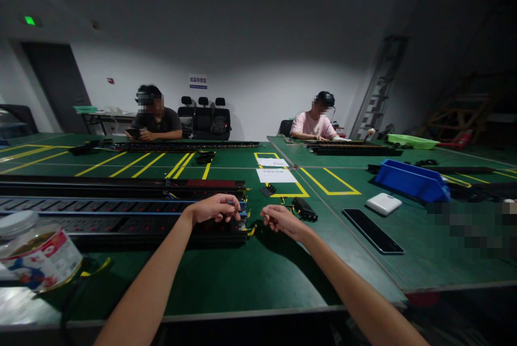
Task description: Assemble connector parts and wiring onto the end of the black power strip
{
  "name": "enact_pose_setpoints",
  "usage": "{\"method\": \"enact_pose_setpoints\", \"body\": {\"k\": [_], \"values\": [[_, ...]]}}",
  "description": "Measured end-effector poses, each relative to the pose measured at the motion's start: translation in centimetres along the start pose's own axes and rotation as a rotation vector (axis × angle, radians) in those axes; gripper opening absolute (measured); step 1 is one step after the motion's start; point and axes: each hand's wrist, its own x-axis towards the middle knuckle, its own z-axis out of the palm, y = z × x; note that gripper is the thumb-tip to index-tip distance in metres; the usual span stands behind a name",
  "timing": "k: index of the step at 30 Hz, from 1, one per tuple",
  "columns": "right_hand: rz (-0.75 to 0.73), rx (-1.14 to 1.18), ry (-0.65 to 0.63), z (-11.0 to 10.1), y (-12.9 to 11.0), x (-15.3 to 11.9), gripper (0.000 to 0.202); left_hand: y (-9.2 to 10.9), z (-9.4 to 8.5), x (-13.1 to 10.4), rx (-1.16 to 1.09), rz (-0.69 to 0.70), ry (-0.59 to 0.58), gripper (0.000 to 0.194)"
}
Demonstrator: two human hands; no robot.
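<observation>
My left hand hovers over the right ends of several long black power strips. Its fingers are curled in a pinch, and a tiny thing seems to be between the fingertips, too small to name. To the right of the strip ends, my right hand is held with thumb and fingers pressed together. Whatever it may hold is hidden. Short yellow-green wires stick out of the strip ends, between the two hands. A small black block with wires lies just behind my right hand.
At the left stands a clear plastic jar. A phone, a white box and a blue bin are on the right. White paper sheets lie ahead on the green table. Two people sit across it.
</observation>
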Motion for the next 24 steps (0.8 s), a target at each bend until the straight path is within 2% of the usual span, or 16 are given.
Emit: {"method": "enact_pose_setpoints", "body": {"k": [24], "values": [[-0.012,-0.010,-0.006,-0.20,0.41,0.42,0.036,-0.12,-0.19,-0.09,0.086,0.032,-0.004,0.039]]}}
